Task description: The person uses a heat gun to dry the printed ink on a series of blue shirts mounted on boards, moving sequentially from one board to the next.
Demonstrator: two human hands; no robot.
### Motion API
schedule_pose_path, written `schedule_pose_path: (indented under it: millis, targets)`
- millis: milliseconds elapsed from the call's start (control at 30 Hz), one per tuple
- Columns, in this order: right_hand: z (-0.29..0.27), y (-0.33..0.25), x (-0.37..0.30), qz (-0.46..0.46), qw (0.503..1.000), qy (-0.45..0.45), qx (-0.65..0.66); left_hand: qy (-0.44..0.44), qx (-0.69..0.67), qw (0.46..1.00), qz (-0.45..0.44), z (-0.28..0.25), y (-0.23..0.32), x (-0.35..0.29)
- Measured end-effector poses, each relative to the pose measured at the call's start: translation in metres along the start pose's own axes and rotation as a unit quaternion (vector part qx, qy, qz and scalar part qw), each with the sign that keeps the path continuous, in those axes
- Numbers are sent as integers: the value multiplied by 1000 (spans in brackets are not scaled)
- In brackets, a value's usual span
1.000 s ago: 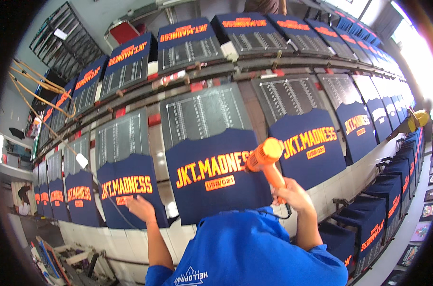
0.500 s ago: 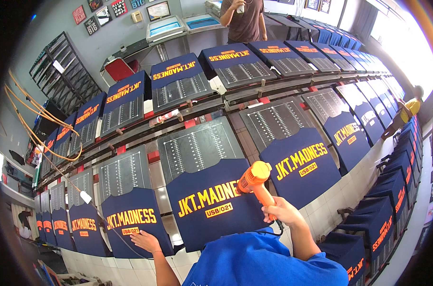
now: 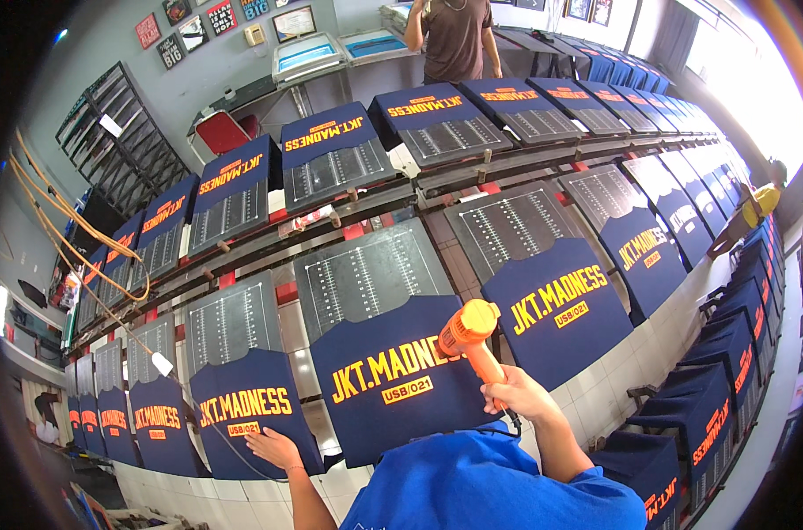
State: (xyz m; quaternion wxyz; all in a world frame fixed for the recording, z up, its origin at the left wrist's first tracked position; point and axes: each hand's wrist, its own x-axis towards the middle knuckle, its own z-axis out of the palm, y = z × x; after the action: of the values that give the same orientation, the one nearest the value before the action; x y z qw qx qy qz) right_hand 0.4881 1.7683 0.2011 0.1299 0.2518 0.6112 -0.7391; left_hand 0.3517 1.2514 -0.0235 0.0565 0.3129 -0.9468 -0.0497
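My right hand (image 3: 518, 394) is wrapped round the handle of an orange heat gun (image 3: 469, 334). Its head hangs over the end of the yellow-orange lettering on a navy shirt (image 3: 393, 349), which is stretched over a dark printing board (image 3: 375, 265) with white ruled marks. At lower left, my left hand (image 3: 275, 449) lies with fingers stretched out on a second navy shirt (image 3: 242, 402), just beside its small orange label print. That hand holds nothing. A thin cord (image 3: 216, 430) runs down across this second shirt to near my left wrist.
More boards with navy printed shirts (image 3: 556, 305) stand in rows left, right and ahead. A shirt rack row (image 3: 702, 415) lines the right side. Orange cable (image 3: 75, 216) hangs at left, with a white connector (image 3: 161, 364). One person (image 3: 454, 40) stands behind; another (image 3: 755, 208) is at far right.
The heat gun has shifted very slightly left and down over the lettering. My left hand stays on the second shirt. The person at the back has moved a little.
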Motion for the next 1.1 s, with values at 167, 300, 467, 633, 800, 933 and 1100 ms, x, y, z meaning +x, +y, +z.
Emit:
schedule_pose_path:
  millis: [167, 300, 467, 633, 800, 933, 1100]
  targets:
    - [-1, -1, -1, 10, 999, -2, -40, -7, 7, 1000, 3, -4, -1, -2]
    - [-5, 5, 1, -39, 998, 8, 39, 13, 1, 1000, 20, 4, -2, 3]
    - [-5, 27, 20, -112, 923, -92, 356, 5, 5, 1000, 1, -1, -8, -3]
    - [7, 34, 29, -222, 755, -300, 539, -130, 53, 990, 19, -59, 50, -15]
    - [37, 19, 35, -283, 647, -490, 511, 251, 177, 935, 178, -9, -9, -11]
    - [40, 19, 28, -295, 639, -484, 520, 191, 195, 950, 151, -30, 14, -19]
    - [40, 24, 25, -298, 637, -472, 531, 214, 131, 953, 167, -32, 9, -20]
